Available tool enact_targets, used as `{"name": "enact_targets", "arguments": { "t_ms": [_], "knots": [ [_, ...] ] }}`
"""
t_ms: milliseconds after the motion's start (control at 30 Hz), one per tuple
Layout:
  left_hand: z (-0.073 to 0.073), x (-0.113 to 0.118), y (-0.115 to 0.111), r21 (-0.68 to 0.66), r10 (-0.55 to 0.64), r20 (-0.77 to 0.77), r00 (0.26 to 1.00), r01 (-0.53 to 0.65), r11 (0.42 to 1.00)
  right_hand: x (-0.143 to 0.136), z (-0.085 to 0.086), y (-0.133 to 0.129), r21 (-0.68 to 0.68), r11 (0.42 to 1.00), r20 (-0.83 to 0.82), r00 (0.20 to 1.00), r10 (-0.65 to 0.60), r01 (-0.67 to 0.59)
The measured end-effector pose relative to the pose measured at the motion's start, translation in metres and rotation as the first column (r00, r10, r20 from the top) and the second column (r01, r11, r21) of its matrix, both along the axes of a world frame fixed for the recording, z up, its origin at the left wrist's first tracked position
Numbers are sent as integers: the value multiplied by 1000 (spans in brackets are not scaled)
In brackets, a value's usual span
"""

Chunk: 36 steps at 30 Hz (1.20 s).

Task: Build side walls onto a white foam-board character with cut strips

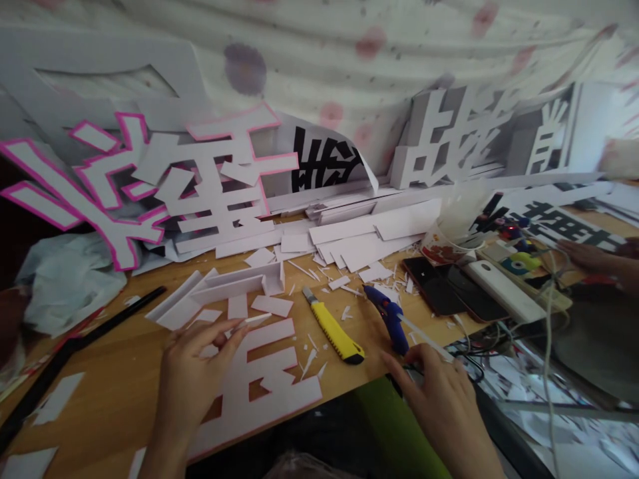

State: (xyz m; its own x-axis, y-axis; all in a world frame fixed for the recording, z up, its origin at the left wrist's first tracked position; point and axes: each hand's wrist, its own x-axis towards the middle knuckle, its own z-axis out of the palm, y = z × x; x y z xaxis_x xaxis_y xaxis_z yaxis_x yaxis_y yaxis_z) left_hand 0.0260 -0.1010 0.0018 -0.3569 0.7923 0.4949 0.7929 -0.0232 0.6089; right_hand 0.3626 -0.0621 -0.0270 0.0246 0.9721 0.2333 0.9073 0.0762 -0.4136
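My left hand [200,359] pinches a small white foam-board strip [257,320] between thumb and fingertips. Below it lies a flat white cut-out character with pink edges [269,382]. A folded white foam-board piece [234,283] and loose offcuts [272,305] sit just beyond the fingers. My right hand [439,392] is at the table's front edge, thumb and fingers apart, close to the handle of a blue glue gun [390,319]. A clear glue stick [424,337] runs from the gun's back over those fingers. Between the hands lies a yellow utility knife [335,329], blade partly out.
Large pink-edged characters [224,173] and white characters [444,143] lean at the back. Stacked strips [369,233], phones [434,286], a white power bank [506,291] and a paper tub [442,243] stand beyond. Another person's hand [582,256] rests at right. A cable [549,332] hangs there.
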Motion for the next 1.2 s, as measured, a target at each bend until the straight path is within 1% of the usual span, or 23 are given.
{"name": "enact_targets", "arguments": {
  "t_ms": [67, 133, 167, 200, 267, 333, 400, 467, 500, 533, 567, 600, 667, 733, 800, 867, 933, 1033, 1133, 1200],
  "knots": [
    [-4, 8, -9, 22, 49, 63, 997, -50, 998, -11, 2, -6, -32, 992, -41, 992, 121, -123],
    [-6, 15, -15, 15, 93, 126, 988, -96, 995, -30, 0, -2, -9, 978, -52, 977, 207, -208],
    [-6, 18, -17, -7, 116, 169, 979, -117, 993, -40, -3, 2, 17, 975, -31, 975, 221, -221],
    [-5, 21, -18, -41, 146, 226, 963, -141, 989, -51, -6, 7, 40, 977, 2, 978, 208, -207],
    [-3, 28, -21, -131, 208, 380, 901, -171, 977, -72, -11, 18, 22, 982, 77, 979, 187, -189],
    [-1, 34, -24, -199, 245, 531, 811, -161, 967, -89, -11, 25, -56, 978, 136, 969, 208, -202],
    [1, 40, -26, -206, 243, 628, 739, -144, 968, -99, -5, 29, -170, 957, 197, 943, 268, -236],
    [0, 42, -27, -195, 223, 687, 691, -121, 973, -101, 5, 29, -275, 925, 226, 917, 329, -264],
    [-2, 42, -27, -187, 214, 705, 676, -114, 976, -99, 11, 28, -303, 910, 203, 914, 352, -283],
    [-4, 42, -27, -175, 204, 712, 672, -111, 978, -96, 17, 25, -309, 897, 145, 917, 372, -315],
    [-6, 42, -26, -157, 191, 702, 686, -113, 981, -91, 23, 20, -290, 887, 56, 918, 392, -360],
    [-7, 41, -26, -121, 174, 669, 723, -124, 985, -85, 29, 15, -246, 879, -49, 911, 410, -409],
    [-8, 41, -25, 7, 114, 529, 841, -138, 990, -75, 39, -2, -114, 862, -248, 854, 458, -495],
    [-5, 42, -25, 164, 49, 321, 946, -107, 981, -71, 46, -20, 28, 840, -334, 787, 519, -542],
    [2, 44, -26, 268, 24, 119, 993, -55, 962, -73, 49, -36, 119, 792, -342, 724, 599, -599],
    [10, 47, -27, 323, 37, -30, 999, -25, 946, -78, 49, -46, 161, 745, -337, 674, 658, -647],
    [17, 50, -28, 359, 54, -119, 991, -8, 933, -82, 46, -50, 179, 732, -344, 655, 673, -657],
    [22, 52, -31, 387, 60, -176, 983, 13, 922, -81, 42, -51, 163, 728, -367, 643, 672, -666],
    [24, 54, -33, 393, 78, -219, 973, 15, 919, -77, 41, -50, 136, 708, -396, 617, 680, -693],
    [25, 55, -33, 397, 86, -232, 969, 14, 918, -74, 42, -50, 129, 706, -397, 616, 680, -697]
  ]
}}
